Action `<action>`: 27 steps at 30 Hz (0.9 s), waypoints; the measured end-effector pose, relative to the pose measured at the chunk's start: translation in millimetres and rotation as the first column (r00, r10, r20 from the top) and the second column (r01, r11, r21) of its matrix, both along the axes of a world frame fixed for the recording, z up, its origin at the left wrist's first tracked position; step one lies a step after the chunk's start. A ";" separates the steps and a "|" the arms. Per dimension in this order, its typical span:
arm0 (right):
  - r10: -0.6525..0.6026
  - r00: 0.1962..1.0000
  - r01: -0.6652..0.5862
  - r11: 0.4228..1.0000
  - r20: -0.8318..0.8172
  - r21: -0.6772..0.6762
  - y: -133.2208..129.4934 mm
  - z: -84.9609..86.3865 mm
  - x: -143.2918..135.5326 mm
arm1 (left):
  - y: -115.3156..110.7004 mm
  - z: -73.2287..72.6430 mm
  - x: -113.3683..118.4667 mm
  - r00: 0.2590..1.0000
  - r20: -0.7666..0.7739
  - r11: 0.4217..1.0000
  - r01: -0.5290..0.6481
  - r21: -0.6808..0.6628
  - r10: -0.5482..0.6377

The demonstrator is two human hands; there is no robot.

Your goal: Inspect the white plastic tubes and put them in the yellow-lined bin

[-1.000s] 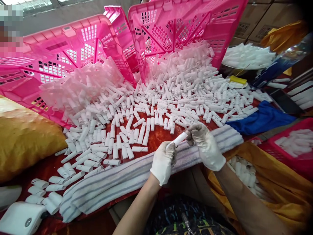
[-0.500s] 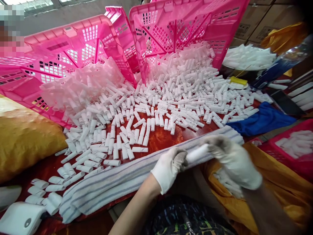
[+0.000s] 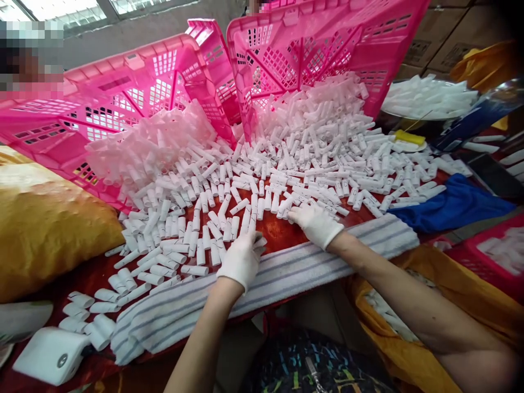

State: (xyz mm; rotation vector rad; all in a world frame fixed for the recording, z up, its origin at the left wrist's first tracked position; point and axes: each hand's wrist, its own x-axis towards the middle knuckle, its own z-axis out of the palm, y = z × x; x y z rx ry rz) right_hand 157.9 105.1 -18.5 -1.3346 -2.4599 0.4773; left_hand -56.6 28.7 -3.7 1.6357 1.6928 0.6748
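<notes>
My left hand (image 3: 241,261), in a white glove, is over the near edge of a spread of short white tubes (image 3: 215,254) with dark marks. Its fingers are curled in beside the tubes, and what they hold is mostly hidden behind the hand. My right hand (image 3: 316,224), gloved too, reaches forward to the right of it. Its fingertips close at a tilted white tube (image 3: 283,208) at the front of the spread. Beneath both wrists a striped towel (image 3: 295,268) runs along the edge of the red table (image 3: 277,233).
Two pink baskets (image 3: 301,54) lie tipped, spilling tubes. A yellow sack (image 3: 53,234) is on the left, a white box-shaped device (image 3: 51,355) at front left. On the right are a blue cloth (image 3: 454,204), an orange bag (image 3: 379,327) holding white pieces, and a pink crate (image 3: 466,248).
Both hands have moved forward from the towel to the tubes, the right one also leftward from beside the orange bag. The white piece held between them is no longer visible. The view has shifted slightly.
</notes>
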 end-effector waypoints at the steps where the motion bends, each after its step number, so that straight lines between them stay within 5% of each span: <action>1: -0.021 0.997 0.019 0.999 -0.076 -0.026 -0.2 -1.9 -1.2 | -0.3 1.0 5.0 0.984 0.171 0.998 -0.053 -0.027 0.057; 3: -0.111 0.921 0.081 0.992 -0.374 -0.098 -8.8 -2.0 1.5 | -1.7 3.0 13.5 0.868 0.470 0.986 -0.119 -0.117 0.160; 6: -0.386 0.470 0.091 0.916 -0.794 -0.392 -30.1 9.1 3.7 | -2.6 3.3 24.1 0.699 0.669 0.964 -0.118 -0.240 0.252; 9: -0.601 0.121 -0.053 0.791 -0.790 -0.610 -46.2 25.0 -7.7 | -2.0 1.5 38.1 0.610 0.733 0.952 -0.142 -0.271 0.300; 11: -0.671 0.023 -0.131 0.733 -0.741 -0.668 -52.5 30.4 -20.6 | -2.3 0.2 50.4 0.498 0.812 0.952 -0.130 -0.277 0.304; 14: -0.694 -0.094 -0.163 0.718 -0.714 -0.677 -58.6 29.0 -35.3 | -5.6 -3.2 66.9 0.375 0.881 0.958 -0.107 -0.266 0.287; 16: -0.689 -0.144 -0.147 0.724 -0.710 -0.673 -59.8 26.6 -35.9 | -10.1 -6.0 72.3 0.427 0.851 0.952 -0.158 -0.261 0.305; 19: -0.639 -0.153 -0.047 0.766 -0.754 -0.641 -55.6 28.3 -24.8 | -18.8 -6.6 72.9 0.619 0.731 0.958 -0.207 -0.198 0.285; 23: -0.531 -0.013 0.104 0.842 -0.847 -0.529 -46.7 35.8 -10.3 | -28.6 0.0 70.6 0.781 0.598 0.984 -0.148 -0.103 0.180; 27: -0.564 0.085 0.171 0.820 -0.821 -0.546 -48.5 35.1 -11.6 | -31.4 2.6 72.8 0.855 0.479 0.960 -0.268 0.079 0.199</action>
